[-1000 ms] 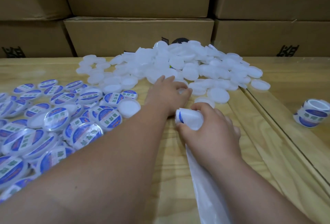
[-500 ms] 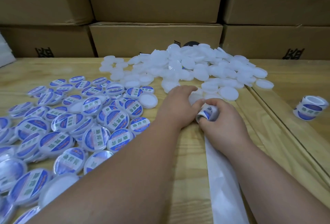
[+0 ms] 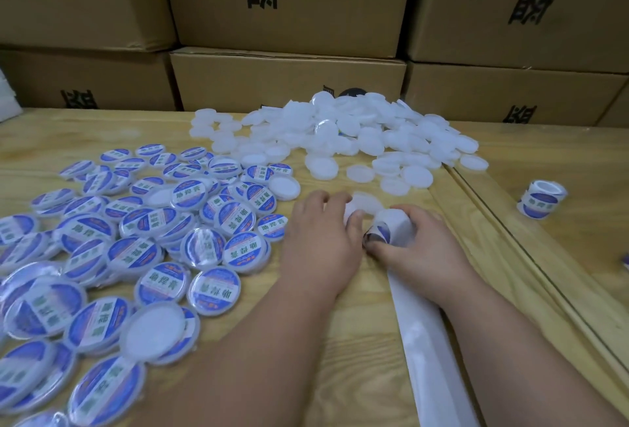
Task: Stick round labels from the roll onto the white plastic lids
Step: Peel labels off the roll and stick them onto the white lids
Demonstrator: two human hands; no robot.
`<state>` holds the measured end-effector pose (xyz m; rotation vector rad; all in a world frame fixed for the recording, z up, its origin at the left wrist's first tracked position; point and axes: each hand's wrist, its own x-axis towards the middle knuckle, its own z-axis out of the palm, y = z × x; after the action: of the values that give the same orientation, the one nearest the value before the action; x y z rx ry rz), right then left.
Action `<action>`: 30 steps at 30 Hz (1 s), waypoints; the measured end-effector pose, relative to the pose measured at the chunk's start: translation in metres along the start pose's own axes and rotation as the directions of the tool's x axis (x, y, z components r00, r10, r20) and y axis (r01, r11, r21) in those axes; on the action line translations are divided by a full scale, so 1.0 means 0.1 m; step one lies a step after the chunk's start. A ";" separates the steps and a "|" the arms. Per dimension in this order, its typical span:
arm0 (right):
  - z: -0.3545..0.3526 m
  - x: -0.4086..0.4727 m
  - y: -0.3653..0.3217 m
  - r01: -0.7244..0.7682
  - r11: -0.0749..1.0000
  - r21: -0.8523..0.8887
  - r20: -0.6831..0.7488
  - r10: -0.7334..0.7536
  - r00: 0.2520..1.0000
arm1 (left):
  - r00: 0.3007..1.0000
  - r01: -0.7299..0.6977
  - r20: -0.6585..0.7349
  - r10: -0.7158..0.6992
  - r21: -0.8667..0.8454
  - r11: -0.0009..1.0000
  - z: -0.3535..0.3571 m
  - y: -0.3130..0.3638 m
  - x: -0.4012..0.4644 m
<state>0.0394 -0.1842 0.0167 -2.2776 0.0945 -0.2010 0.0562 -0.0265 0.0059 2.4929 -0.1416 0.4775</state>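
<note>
My right hand grips the label roll on the wooden table, a blue round label showing at its left end. A white backing strip trails from the roll toward me. My left hand lies just left of the roll, its fingers curled over a plain white lid and its thumb touching the lid's near edge. A pile of plain white lids lies beyond the hands. Labelled blue lids cover the table's left side.
A second label roll stands on the right table past a seam between the two tables. Stacked cardboard boxes wall the far edge. Bare wood shows between my forearms.
Both hands have drawn back from the pile toward me with a plain lid and the roll. The view has swung left, showing more labelled lids.
</note>
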 end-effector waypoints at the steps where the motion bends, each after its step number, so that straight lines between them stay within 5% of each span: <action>1: 0.00 -0.02 0.01 -0.002 1.000 0.012 -0.003 0.002 1.000 | 0.999 0.029 -0.027 -0.029 0.025 0.999 -0.03 0.00 -0.07; 6: -0.01 -0.05 0.00 -0.041 0.994 0.104 0.014 0.040 0.999 | 0.990 0.124 0.072 -0.122 -0.020 0.992 -0.13 0.00 -0.33; 12: -0.04 -0.02 0.06 -0.026 0.980 0.198 0.047 0.017 0.999 | 0.938 -0.015 0.347 0.022 -0.023 1.000 -0.28 -0.09 -0.32; 19: 0.00 0.02 0.05 -0.023 0.977 0.214 -0.030 0.030 0.999 | 0.962 0.106 0.270 -0.030 -0.271 0.957 -0.31 -0.13 -0.19; 25: -0.06 -0.01 -0.02 -0.075 0.942 0.328 0.024 0.071 0.997 | 0.984 0.176 0.132 -0.117 -0.676 0.715 -0.28 -0.08 -0.09; 30: -0.06 -0.06 -0.08 -0.088 0.939 0.333 0.013 0.089 0.996 | 0.980 0.195 0.176 -0.088 -0.804 0.561 -0.24 -0.10 -0.04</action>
<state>0.0320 -0.1820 0.0260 -1.9301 0.1519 -0.1587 0.0469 -0.0047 0.0179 1.5668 -0.1597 0.1235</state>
